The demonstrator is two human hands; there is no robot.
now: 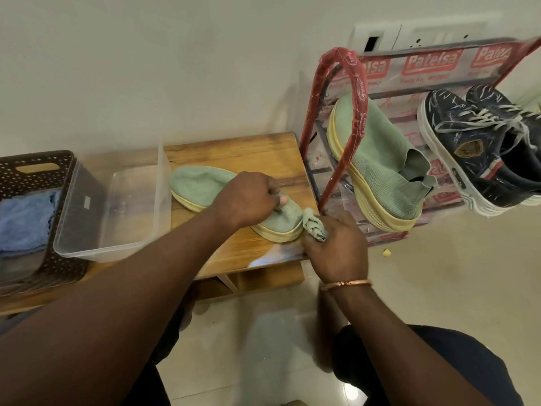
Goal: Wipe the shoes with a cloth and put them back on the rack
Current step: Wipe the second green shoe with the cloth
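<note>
- Your left hand (246, 197) pins the mint-green knit slip-on shoe (199, 186) to the wooden surface (234, 150). Its fingers are curled down into the shoe's collar and clamped on the knit, which likely keeps the shoe from sliding while you rub.
- Your right hand (336, 247) sits at the heel end, fingers closed around a bunched pale-green cloth (314, 227). The wad touches the back of the shoe just above the yellow sole, so the heel looks like the part being wiped.
- The shoe lies on its sole, toe pointing away to the left and heel toward the near right corner. That puts the heel within easy reach of your cloth hand.
- Its twin, the second green shoe (380, 168), rests tilted on the red-wrapped shoe rack (355, 92) just to the right, beside a pair of navy lace-up sneakers (468, 150). A gap shows only partly behind the rack's side bar; I cannot tell how much room is there.
- The rack stands close to the surface, so returning the shoe should be a short carry.
- To the left, a clear plastic tub (117, 218) and a brown perforated basket (38, 171) holding a blue cloth (26, 218) sit well apart from your wiping.
</note>
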